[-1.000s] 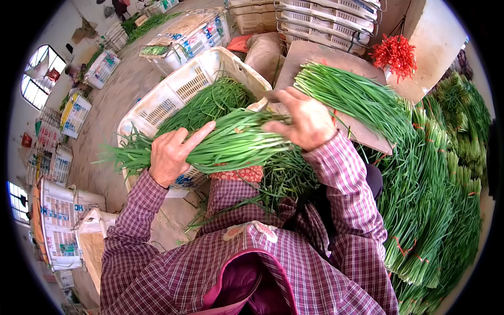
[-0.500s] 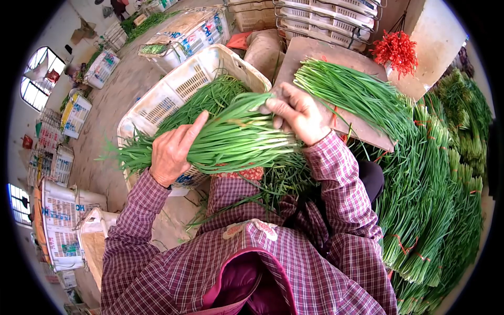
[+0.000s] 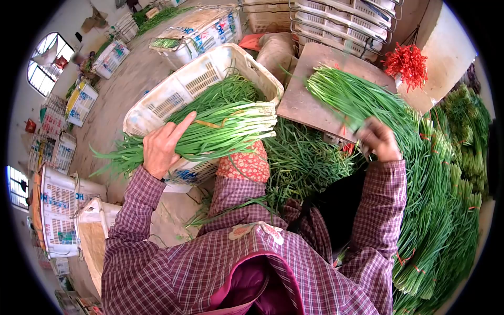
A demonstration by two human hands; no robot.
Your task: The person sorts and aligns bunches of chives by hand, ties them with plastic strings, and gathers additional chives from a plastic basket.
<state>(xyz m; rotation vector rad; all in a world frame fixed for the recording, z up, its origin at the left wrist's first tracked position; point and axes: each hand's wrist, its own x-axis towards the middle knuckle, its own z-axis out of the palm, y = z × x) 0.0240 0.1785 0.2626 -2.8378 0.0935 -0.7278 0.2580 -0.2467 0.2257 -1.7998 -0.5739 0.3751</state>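
My left hand [image 3: 160, 148] is wrapped round a bunch of garlic chives [image 3: 226, 137], its index finger stretched along the top. The bunch's pale cut ends point right, its green tips left, over the basket's near side. A yellow-brown strip [image 3: 211, 124] crosses the leaves. Away to the right, my right hand [image 3: 380, 140] is blurred by motion, its fingers curled. Faint green streaks show just above those fingers; whether they are leaves in its grip is unclear. Beside it, a pile of chives [image 3: 346, 89] lies partly on a brown board [image 3: 300, 100].
A white plastic basket [image 3: 137, 116] with chives inside stands at front left. Loose leaves [image 3: 307, 157] heap below the board. Tied chive bundles [image 3: 436, 220] fill the right side. Red ties [image 3: 407, 65] hang at the upper right, near stacked crates [image 3: 341, 23].
My right hand has left the bunch and moved right and down, beside the board. My left hand still holds the chives, whose pale ends are now fully exposed.
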